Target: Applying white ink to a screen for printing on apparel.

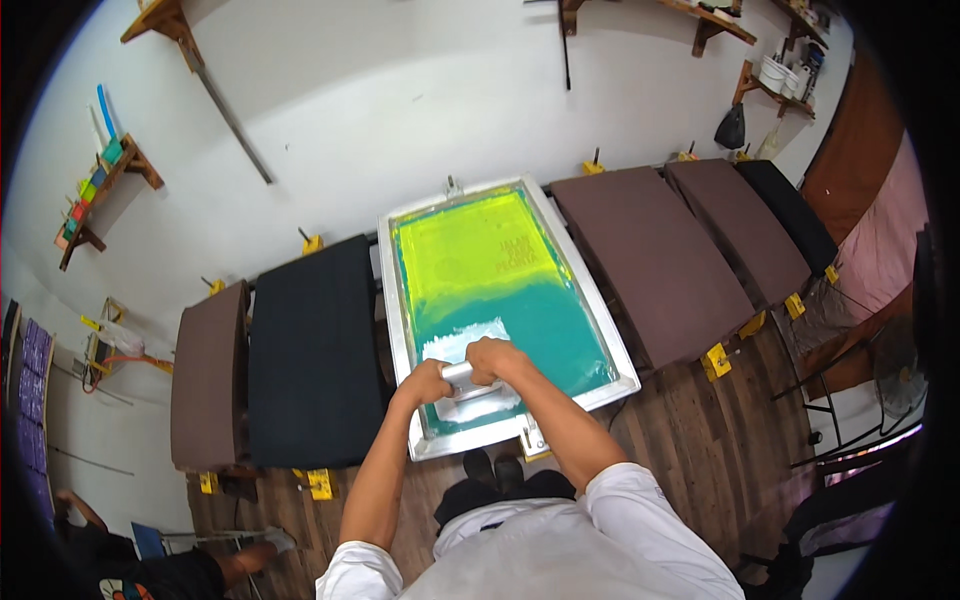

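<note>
A screen-printing frame (pixel 397 330) with a pale metal rim lies in front of me, its mesh yellow-green at the far end and teal at the near end. Small stencil lettering (pixel 516 256) shows in the yellow part. On the near half I grip a squeegee (pixel 458 374) with both hands. My left hand (pixel 427 383) is closed round the left end of its handle, and my right hand (pixel 496 361) round the right part. White ink (pixel 472 340) lies on the mesh just beyond the squeegee. The blade's contact edge is partly hidden by my hands.
Fabric-covered boards stand in a row: black (pixel 312 350) and brown (pixel 208 380) to the left, brown (pixel 655 260) and black (pixel 790 212) to the right. Yellow brackets (pixel 717 362) jut from their ends. A seated person (pixel 150 570) is at lower left. Wall shelves (pixel 105 195) hold supplies.
</note>
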Motion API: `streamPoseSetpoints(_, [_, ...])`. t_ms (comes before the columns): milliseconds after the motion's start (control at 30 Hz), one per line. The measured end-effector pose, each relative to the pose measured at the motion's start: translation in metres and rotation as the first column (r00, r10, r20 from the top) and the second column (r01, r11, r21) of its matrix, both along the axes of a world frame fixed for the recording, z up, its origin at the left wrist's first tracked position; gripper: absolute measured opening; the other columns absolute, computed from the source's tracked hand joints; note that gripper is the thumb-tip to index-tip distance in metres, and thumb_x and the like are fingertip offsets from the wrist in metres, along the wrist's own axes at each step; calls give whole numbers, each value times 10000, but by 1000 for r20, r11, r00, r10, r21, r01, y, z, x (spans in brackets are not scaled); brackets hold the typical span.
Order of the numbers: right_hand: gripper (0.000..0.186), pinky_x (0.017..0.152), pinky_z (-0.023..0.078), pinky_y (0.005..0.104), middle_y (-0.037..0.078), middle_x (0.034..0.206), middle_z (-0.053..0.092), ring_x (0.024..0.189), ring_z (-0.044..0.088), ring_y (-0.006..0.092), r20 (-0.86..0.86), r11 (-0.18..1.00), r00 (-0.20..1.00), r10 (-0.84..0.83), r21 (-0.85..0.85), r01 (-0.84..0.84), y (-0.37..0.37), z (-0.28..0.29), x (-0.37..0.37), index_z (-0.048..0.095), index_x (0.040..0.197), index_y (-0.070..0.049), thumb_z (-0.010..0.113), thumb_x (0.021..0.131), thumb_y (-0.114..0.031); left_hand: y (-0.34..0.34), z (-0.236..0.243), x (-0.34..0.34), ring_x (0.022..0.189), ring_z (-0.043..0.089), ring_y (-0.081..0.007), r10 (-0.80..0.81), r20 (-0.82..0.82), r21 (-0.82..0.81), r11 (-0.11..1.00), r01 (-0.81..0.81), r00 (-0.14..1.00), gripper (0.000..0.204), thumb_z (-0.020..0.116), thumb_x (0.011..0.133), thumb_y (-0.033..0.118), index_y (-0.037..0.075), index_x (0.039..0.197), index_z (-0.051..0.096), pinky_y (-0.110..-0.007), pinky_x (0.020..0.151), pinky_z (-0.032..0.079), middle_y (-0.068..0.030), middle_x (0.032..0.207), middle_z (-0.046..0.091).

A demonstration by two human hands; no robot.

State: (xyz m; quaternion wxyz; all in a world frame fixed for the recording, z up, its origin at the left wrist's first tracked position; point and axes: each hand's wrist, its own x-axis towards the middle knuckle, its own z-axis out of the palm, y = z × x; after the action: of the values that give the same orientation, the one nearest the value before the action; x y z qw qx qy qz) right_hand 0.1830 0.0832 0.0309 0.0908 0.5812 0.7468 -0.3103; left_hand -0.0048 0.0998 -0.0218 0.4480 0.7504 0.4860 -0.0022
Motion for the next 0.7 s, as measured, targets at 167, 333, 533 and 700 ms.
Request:
streamPoseSetpoints(167, [309, 810, 569, 461, 166, 1039, 694, 982, 675, 348, -50, 942, 997, -65, 328, 78, -13, -35, 1, 708, 1026, -82, 726, 723, -141, -19, -20, 14, 940, 680, -385, 90, 219, 420, 890, -177, 971, 431, 632, 674, -36, 74, 1083, 711, -416, 865, 533, -200, 958, 711])
streamPoseSetpoints(333, [434, 856, 476, 520, 153, 1227, 506, 1169, 483, 363, -259, 808, 964, -59, 555, 199, -105, -74, -4, 609, 1170, -71, 654, 741, -25, -113, -12, 20, 1212, 556, -396, 76, 335, 566, 780, -265, 939, 592, 580, 612, -173, 4, 1175, 629, -426, 1024, 452, -219, 1248, 613])
streamPoseSetpoints(533, [258, 800, 562, 488, 177, 978, 688, 951, 664, 369, -169, 967, 985, 16, 255, 28, -77, -22, 6, 707, 978, -48, 699, 724, -91, -80, 20, 5, 992, 679, -360, 43, 23, 107, 993, -45, 999, 461, 634, 701, -19, 32, 1158, 664, -385, 900, 519, -235, 1014, 694])
streamPoseSetpoints(700, [263, 754, 585, 439, 164, 938, 726, 892, 711, 336, -108, 946, 994, 17, 323, 19, 5, -14, 12, 736, 940, -71, 756, 687, -141, -4, 19, 15, 944, 680, -388, 71, 36, 364, 928, -79, 997, 392, 699, 717, 55, 62, 1108, 689, -409, 835, 539, -225, 976, 702])
